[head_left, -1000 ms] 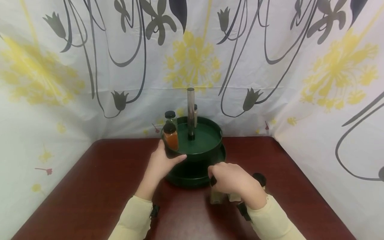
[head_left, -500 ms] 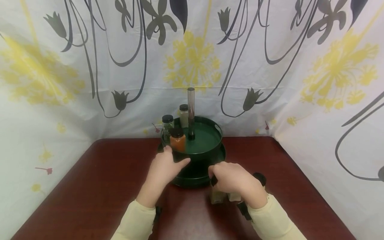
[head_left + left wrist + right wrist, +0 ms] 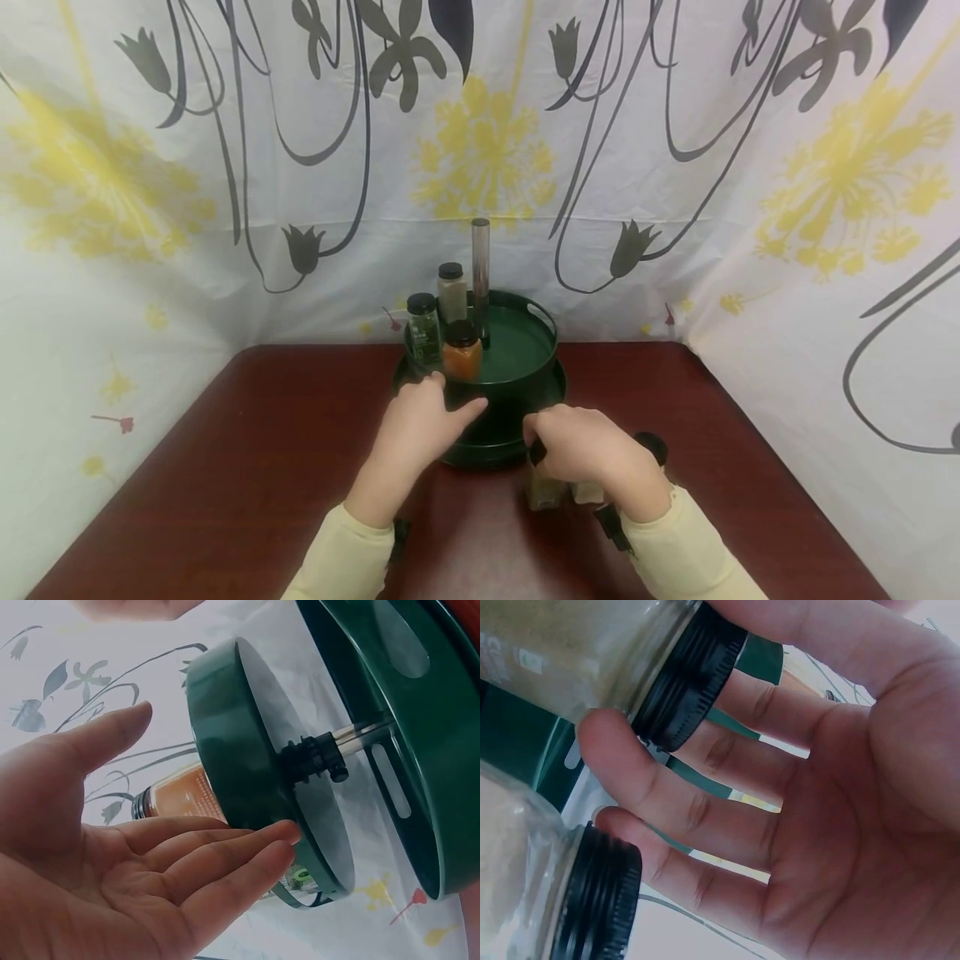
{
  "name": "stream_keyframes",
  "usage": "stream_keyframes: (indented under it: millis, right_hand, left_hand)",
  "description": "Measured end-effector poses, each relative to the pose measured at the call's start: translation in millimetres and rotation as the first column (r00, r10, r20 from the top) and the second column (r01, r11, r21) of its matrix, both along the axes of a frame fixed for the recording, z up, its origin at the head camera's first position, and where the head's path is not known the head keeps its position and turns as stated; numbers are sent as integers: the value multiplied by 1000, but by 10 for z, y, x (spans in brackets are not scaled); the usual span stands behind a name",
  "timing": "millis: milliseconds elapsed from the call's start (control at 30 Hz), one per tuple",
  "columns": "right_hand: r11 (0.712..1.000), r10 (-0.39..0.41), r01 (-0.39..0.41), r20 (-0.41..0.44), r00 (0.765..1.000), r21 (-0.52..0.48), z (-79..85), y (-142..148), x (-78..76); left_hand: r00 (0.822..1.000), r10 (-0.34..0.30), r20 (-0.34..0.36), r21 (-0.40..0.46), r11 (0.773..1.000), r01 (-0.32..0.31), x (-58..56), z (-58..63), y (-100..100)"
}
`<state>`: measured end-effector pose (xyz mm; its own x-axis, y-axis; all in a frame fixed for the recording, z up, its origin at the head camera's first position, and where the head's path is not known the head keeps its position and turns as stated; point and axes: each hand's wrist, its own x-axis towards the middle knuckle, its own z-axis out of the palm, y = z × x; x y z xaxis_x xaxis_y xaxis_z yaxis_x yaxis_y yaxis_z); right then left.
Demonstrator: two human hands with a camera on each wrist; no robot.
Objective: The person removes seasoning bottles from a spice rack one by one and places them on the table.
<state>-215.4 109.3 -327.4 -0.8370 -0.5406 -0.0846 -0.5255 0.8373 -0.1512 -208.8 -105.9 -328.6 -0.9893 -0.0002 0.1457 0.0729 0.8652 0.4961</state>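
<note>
A two-tier green turntable (image 3: pixel 521 342) with a metal post (image 3: pixel 481 267) stands on the table. Its upper tier carries a jar of orange spice (image 3: pixel 462 358), a jar of green herbs (image 3: pixel 425 335) and a pale spice jar (image 3: pixel 452 293). My left hand (image 3: pixel 416 429) is at the upper tier's front left wall; in the left wrist view its fingers lie nearly straight against the green wall (image 3: pixel 221 727). With curled fingers, my right hand (image 3: pixel 592 450) grips a yellowish spice jar (image 3: pixel 585 652) by its black lid, low on the table right of the turntable.
Beside the gripped jar stands another pale jar (image 3: pixel 517 862), close to my right fingers. A black-lidded jar (image 3: pixel 651 447) shows behind my right wrist. The red-brown table (image 3: pixel 300 467) meets patterned cloth (image 3: pixel 337 275) at the back and sides.
The upper tier has turned: the orange jar moved right along the front, and the pale jar came out from behind the post to its left. My left hand moved slightly right; the right stayed still.
</note>
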Motion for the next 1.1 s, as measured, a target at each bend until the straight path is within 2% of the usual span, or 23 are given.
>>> stream_keyframes:
  millis: [233, 433, 600, 767, 900, 1100]
  right_hand:
    - [1000, -3, 3, -2, 1000, -7, -15, 24, -30]
    - [1000, -8, 8, 4, 1000, -14, -17, 25, -33]
    - [1000, -14, 15, 20, 1000, -23, -21, 20, -28]
    - [1000, -10, 11, 23, 1000, -25, -18, 20, -22]
    - [1000, -11, 11, 17, 1000, -19, -16, 16, -22]
    - [1000, -13, 14, 24, 1000, -20, -20, 11, -24]
  left_hand:
    - [999, -30, -11, 18, 999, 30, 23, 29, 29]
    - [1000, 6, -16, 81, 997, -5, -13, 60, -60]
    - [999, 39, -9, 132, 990, -38, -166, 13, -292]
    - [999, 11, -32, 215, 977, -4, -377, -119, -567]
    - [999, -32, -21, 317, 948, 37, -505, -236, -706]
    - [993, -99, 56, 521, 852, 56, -627, -401, -728]
